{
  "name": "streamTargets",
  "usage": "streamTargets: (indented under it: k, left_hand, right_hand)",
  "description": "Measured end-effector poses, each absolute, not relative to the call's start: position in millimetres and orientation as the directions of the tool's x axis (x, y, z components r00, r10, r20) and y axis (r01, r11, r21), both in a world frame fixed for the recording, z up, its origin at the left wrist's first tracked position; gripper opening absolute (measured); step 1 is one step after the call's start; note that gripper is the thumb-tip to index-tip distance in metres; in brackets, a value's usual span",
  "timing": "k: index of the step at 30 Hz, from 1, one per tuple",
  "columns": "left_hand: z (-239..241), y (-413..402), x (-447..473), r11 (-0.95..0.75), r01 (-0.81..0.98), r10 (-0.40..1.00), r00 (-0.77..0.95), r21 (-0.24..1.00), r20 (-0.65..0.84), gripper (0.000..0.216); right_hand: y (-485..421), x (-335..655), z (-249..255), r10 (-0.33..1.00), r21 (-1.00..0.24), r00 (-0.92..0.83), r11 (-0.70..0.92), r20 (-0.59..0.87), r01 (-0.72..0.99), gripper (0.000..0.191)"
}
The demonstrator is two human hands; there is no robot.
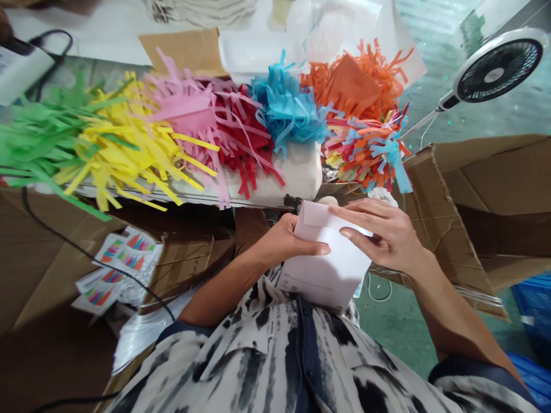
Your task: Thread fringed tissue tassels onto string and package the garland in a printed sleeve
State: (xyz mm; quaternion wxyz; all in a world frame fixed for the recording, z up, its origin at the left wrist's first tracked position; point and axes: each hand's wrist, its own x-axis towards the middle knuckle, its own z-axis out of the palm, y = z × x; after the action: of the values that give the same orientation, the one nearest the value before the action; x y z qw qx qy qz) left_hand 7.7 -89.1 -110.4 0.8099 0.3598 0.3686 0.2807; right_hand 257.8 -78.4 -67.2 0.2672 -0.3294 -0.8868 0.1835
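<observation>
A white paper envelope (327,272) rests against my body just below the table edge, its folded flap at the far end. My left hand (290,238) grips its left side, with the thumb laid across the front. On the flap's right part lies my right hand (383,229), fingers and thumb closed over the paper edge. Small print shows near the envelope's lower left corner. Beyond my hands, fringed tissue paper lies in bunches: green (41,135), yellow (129,143), pink (185,112), red (241,132), blue (288,106), orange (357,83) and mixed colours (370,149).
A white fan (499,69) stands at the right, above an open cardboard box (486,206). Printed cards (124,258) sit in another box at the left, with a black cable (99,258) across it. A white tray (262,51) is at the back. Blue crates (534,315) are at far right.
</observation>
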Motion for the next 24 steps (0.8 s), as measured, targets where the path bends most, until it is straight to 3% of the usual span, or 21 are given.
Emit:
streamTargets:
  k: [5,9,13,16,21,24]
  left_hand:
    - [-112.1,-87.6,8.7,0.541,-0.284,0.796,0.477,0.792,-0.372,0.049]
    - [-102.9,-84.8,6.9,0.439,-0.31,0.873,0.369,0.843,-0.318,0.039]
    - [-95.6,-79.9,-0.7,0.44,-0.308,0.855,0.43,0.843,-0.289,0.038]
    - [-94.0,-75.3,-4.3,0.421,-0.316,0.856,0.447,0.85,-0.258,0.04]
    - [-84.3,-73.7,-5.2,0.213,-0.15,0.954,0.245,0.965,-0.173,0.034]
    - [-75.5,-72.5,-15.0,0.102,-0.046,0.985,0.145,0.994,-0.094,0.031]
  right_hand:
    - [-80.1,255.0,-60.7,0.711,-0.526,-0.636,0.68,0.301,0.511,0.051]
    - [-80.9,250.4,-46.5,0.886,-0.681,-0.431,0.421,0.168,0.599,0.04]
    - [-76.6,247.5,-30.8,0.929,-0.734,-0.368,0.275,0.036,0.621,0.019]
    - [-74.3,241.1,-24.5,0.943,-0.748,-0.331,0.236,0.023,0.62,0.018]
    - [-70.9,221.4,-21.4,0.931,-0.739,-0.364,0.271,0.037,0.617,0.017]
    - [-60.5,216.8,-19.6,0.913,-0.804,-0.408,0.236,-0.009,0.545,0.022]
